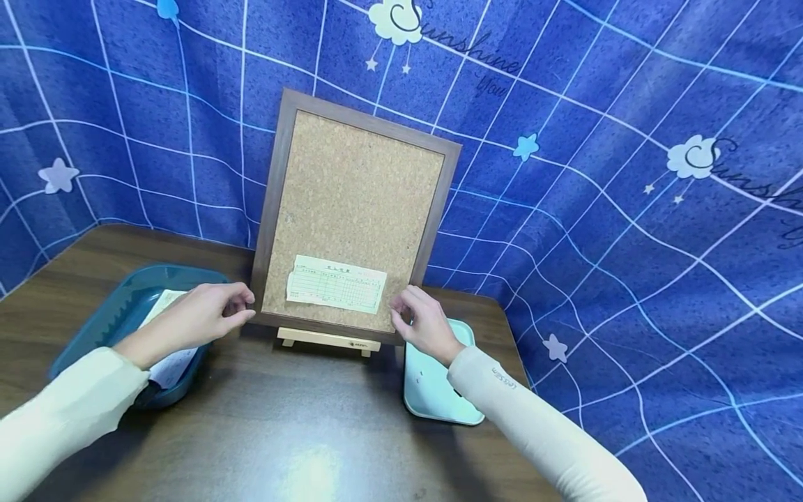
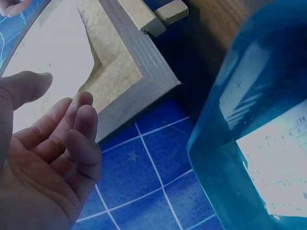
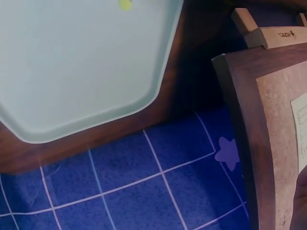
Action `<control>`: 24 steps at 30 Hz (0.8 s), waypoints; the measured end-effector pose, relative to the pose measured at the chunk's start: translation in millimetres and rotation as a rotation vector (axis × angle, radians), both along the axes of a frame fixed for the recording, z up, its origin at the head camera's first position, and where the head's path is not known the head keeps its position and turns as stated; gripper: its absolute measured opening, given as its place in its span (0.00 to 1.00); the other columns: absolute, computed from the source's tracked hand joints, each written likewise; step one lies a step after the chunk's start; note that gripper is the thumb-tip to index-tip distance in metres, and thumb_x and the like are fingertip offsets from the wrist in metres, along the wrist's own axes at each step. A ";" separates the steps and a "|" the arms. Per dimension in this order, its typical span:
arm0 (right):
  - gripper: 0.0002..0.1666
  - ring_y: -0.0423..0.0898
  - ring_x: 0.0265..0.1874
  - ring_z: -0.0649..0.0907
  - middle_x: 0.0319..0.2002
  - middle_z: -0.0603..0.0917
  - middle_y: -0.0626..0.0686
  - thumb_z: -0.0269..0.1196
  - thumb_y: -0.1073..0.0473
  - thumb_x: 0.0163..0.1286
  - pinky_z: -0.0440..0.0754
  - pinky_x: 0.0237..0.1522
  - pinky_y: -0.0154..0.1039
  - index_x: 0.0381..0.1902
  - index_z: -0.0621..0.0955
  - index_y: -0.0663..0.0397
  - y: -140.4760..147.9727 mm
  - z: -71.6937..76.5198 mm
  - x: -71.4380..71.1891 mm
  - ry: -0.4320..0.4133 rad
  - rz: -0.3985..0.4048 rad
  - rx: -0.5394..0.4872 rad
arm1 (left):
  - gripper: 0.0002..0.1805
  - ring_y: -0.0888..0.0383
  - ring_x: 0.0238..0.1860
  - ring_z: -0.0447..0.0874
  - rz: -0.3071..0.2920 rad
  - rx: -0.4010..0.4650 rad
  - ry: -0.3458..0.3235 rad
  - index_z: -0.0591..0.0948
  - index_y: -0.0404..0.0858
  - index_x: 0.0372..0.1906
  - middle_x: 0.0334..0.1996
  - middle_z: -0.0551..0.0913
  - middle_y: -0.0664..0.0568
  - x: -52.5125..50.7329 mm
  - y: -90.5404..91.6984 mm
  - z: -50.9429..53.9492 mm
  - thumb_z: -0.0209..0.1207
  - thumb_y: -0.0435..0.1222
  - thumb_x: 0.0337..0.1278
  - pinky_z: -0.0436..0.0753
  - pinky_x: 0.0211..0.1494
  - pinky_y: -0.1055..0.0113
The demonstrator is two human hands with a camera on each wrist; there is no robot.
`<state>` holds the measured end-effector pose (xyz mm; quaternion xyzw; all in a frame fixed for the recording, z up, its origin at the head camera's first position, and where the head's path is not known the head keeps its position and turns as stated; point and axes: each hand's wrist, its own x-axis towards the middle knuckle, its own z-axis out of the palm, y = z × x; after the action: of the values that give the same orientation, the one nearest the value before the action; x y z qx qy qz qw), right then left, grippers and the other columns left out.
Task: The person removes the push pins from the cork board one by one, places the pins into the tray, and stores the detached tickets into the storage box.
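A cork board (image 1: 360, 188) in a brown frame leans on a small wooden stand (image 1: 329, 339). On its lower part lies a green printed slip of paper (image 1: 337, 284). My left hand (image 1: 210, 312) hovers by the frame's lower left side, fingers loosely bent and nothing between them; the left wrist view shows the bare palm and fingers (image 2: 81, 129) in front of the slip. Near the slip's right edge, over the frame's lower right side, is my right hand (image 1: 426, 322), thumb and fingers bent and apart. Nothing shows in its grasp; whether it touches the board is unclear.
On the left stands a dark teal basket (image 1: 134, 279) holding printed papers (image 2: 280, 165). A pale blue tray (image 1: 433, 390) lies under my right forearm, with a small yellow piece (image 3: 125, 4) on it. Behind the wooden table (image 1: 263, 432) hangs a blue curtain (image 1: 564, 230).
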<state>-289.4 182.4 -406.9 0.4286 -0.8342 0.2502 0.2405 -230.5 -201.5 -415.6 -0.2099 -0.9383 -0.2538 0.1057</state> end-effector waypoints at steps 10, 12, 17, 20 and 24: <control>0.05 0.47 0.28 0.78 0.29 0.76 0.48 0.62 0.67 0.58 0.72 0.29 0.31 0.31 0.77 0.53 -8.3 -5.2 -1.2 -0.043 -0.060 0.009 | 0.12 0.60 0.24 0.73 0.076 0.021 -0.014 0.80 0.35 0.40 0.25 0.79 0.56 -8.2 17.9 -3.3 0.62 0.38 0.55 0.73 0.29 0.61; 0.05 0.48 0.28 0.77 0.28 0.75 0.49 0.62 0.67 0.57 0.72 0.30 0.31 0.31 0.77 0.53 -8.7 -5.0 -2.1 -0.044 -0.072 0.014 | 0.12 0.58 0.25 0.75 0.094 0.026 -0.010 0.80 0.34 0.40 0.26 0.80 0.55 -10.0 21.6 -1.8 0.62 0.39 0.55 0.74 0.30 0.59; 0.06 0.45 0.28 0.77 0.29 0.75 0.48 0.62 0.67 0.57 0.72 0.30 0.32 0.31 0.77 0.53 -9.4 -6.0 -3.5 -0.049 -0.098 0.027 | 0.15 0.54 0.30 0.80 0.157 0.018 -0.034 0.80 0.33 0.41 0.30 0.82 0.50 -12.3 28.8 2.3 0.62 0.40 0.55 0.76 0.34 0.53; 0.07 0.44 0.28 0.76 0.29 0.76 0.47 0.63 0.67 0.56 0.73 0.30 0.32 0.32 0.77 0.53 -11.7 -6.2 -5.1 -0.045 -0.109 0.030 | 0.15 0.52 0.31 0.80 0.173 0.007 -0.044 0.79 0.32 0.41 0.31 0.82 0.49 -14.3 31.0 2.0 0.62 0.40 0.55 0.76 0.35 0.52; 0.06 0.43 0.30 0.77 0.31 0.77 0.47 0.63 0.67 0.57 0.74 0.32 0.33 0.33 0.78 0.54 -17.0 -4.4 -8.0 -0.042 -0.120 0.037 | 0.15 0.51 0.32 0.80 0.185 0.011 -0.048 0.79 0.34 0.40 0.32 0.82 0.49 -18.6 33.4 0.5 0.62 0.41 0.55 0.76 0.36 0.52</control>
<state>-297.4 165.4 -411.3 0.3769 -0.8677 0.2289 0.2293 -249.0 -168.2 -415.1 -0.1158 -0.9545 -0.2530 0.1072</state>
